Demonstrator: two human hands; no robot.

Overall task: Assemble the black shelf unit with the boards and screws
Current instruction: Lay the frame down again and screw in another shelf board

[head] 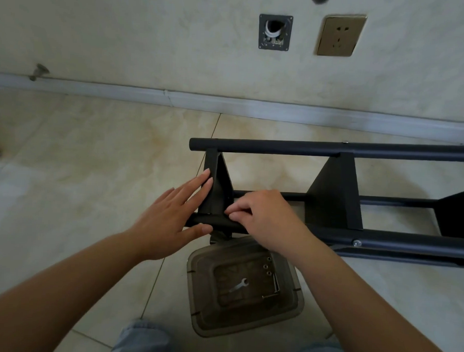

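The black shelf unit lies on its side on the tiled floor, with round black posts and flat boards between them. My left hand lies flat with straight fingers against the end board, thumb under the near post. My right hand has curled fingers pinching at the joint of that board and the near post; what it pinches is hidden. A silver screw head shows on the near post.
A clear plastic tray sits on the floor just in front of me, holding a small wrench, several nuts and long bolts. The wall with a skirting board and a socket stands behind.
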